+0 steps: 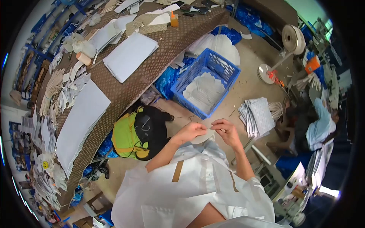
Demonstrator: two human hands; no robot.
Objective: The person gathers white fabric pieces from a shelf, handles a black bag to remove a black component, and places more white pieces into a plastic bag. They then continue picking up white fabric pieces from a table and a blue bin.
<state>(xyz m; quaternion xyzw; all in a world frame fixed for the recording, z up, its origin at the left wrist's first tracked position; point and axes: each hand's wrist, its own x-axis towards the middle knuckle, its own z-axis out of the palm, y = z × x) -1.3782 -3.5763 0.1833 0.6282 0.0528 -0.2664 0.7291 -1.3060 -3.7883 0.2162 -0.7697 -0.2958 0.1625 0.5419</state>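
Note:
My left hand (192,132) pinches one side of a pale, rounded cut-out piece (202,139) in front of my body. Thumb and fingers of my right hand (227,132) are closed at the piece's upper right edge, close to my left fingertips. The piece hangs below the fingers, partly over my white shirt (197,178). Just beyond my hands stands a blue plastic basket (206,114), with a layer of pale, scalloped-looking cut pieces (205,89) inside it.
At left runs a long table with a brown patterned cover (99,81), bearing stacks of white sheets (130,57). A green-and-black backpack (140,133) sits below it. Right of my hands lie bundled quilted grey pieces (256,117). A reel stand (281,62) stands farther back.

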